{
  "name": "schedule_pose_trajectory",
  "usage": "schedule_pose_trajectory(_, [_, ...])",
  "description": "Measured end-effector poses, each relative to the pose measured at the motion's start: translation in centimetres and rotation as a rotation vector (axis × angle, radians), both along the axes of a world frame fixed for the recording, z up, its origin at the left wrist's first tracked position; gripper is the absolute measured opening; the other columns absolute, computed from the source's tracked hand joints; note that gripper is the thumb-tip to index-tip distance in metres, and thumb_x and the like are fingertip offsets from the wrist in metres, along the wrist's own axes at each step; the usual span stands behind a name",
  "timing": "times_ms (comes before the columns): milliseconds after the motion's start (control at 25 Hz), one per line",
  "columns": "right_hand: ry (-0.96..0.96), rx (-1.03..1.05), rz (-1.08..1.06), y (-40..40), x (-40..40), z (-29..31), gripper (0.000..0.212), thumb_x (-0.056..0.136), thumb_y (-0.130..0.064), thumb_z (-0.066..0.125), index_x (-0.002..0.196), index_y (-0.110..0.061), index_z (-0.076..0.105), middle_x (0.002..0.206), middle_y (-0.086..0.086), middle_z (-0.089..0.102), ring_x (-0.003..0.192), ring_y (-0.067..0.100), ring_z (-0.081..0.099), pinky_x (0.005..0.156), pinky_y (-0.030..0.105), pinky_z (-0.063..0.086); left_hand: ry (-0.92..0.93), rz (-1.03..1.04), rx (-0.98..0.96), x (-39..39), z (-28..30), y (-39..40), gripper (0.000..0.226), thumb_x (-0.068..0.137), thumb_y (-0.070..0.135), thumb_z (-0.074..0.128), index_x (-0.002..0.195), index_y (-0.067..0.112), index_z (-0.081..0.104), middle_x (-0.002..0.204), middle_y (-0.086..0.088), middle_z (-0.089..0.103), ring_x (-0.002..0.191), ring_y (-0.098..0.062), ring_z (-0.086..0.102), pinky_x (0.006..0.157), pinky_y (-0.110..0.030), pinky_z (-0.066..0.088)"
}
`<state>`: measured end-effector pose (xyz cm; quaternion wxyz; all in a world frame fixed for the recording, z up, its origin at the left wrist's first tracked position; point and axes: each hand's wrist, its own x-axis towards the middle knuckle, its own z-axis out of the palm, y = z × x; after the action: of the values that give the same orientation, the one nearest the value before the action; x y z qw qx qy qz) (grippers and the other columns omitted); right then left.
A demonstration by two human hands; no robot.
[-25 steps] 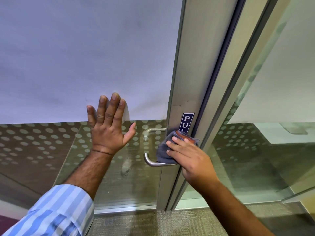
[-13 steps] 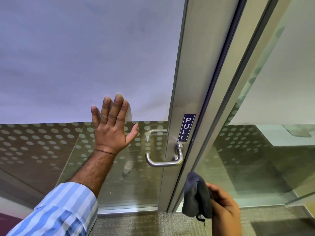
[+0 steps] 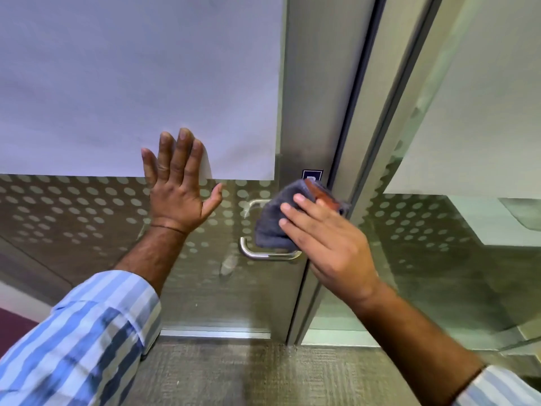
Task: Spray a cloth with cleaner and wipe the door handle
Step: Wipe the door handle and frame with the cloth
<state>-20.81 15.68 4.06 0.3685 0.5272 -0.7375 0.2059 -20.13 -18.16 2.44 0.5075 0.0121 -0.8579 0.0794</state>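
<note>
Right hand (image 3: 328,235), fingers straight, presses grey cloth (image 3: 275,221) on door handle (image 3: 263,254) at frame centre, back up from lower right where it held cloth clear 0.5 s ago; left hand (image 3: 178,194) flat on glass door (image 3: 87,215), unchanged.

Grey-green carpet floor (image 3: 234,376) below; metal-framed glass door (image 3: 310,112) stands on it, bottom rail meeting carpet.
</note>
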Motion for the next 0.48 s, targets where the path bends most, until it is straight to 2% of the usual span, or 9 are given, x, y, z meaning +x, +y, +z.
schedule_pose_trajectory(120, [0.112, -0.041, -0.051, -1.4, -3.0, 3.1, 0.031, 0.1, 0.002, 0.066, 0.129, -0.001, 0.074, 0.145, 0.016, 0.067, 0.142, 0.035, 0.058, 0.109, 0.054, 0.053, -0.028, 0.014, 0.007, 0.3, 0.3, 0.1, 0.092, 0.104, 0.062, 0.044, 0.171, 0.026, -0.008, 0.176, 0.012, -0.024, 0.163, -0.017, -0.023, 0.131, -0.048, -0.017])
schedule_pose_trajectory(280, [0.062, -0.02, -0.126, -2.7, -3.3, 3.1, 0.033, 0.099, 0.007, 0.056, 0.124, -0.001, 0.076, 0.141, 0.015, 0.07, 0.138, 0.035, 0.062, 0.111, 0.053, 0.053, -0.032, 0.011, 0.005, 0.4, 0.2, 0.2, 0.091, 0.104, 0.061, 0.044, 0.171, 0.026, -0.007, 0.177, 0.012, -0.023, 0.164, -0.018, -0.022, 0.131, -0.049, -0.016])
schedule_pose_trajectory(400, [-0.086, 0.21, -0.14, -2.9, -1.9, 1.4, 0.04, 0.088, 0.004, 0.06, 0.124, -0.002, 0.076, 0.141, 0.015, 0.07, 0.136, 0.036, 0.063, 0.116, 0.051, 0.049, -0.034, 0.014, -0.006, 0.4, 0.3, 0.1, 0.092, 0.103, 0.06, 0.045, 0.171, 0.025, -0.006, 0.177, 0.01, -0.022, 0.164, -0.018, -0.021, 0.132, -0.049, -0.015])
schedule_pose_trajectory(480, [-0.287, 0.359, -0.166, -2.8, -1.4, 0.9, 0.044, 0.088, 0.002, 0.065, 0.13, -0.006, 0.073, 0.15, 0.013, 0.064, 0.145, 0.033, 0.055, 0.124, 0.043, 0.035, -0.051, 0.014, -0.006, 0.5, 0.3, 0.1, 0.093, 0.103, 0.061, 0.046, 0.171, 0.025, -0.006, 0.177, 0.01, -0.022, 0.164, -0.019, -0.021, 0.132, -0.049, -0.015])
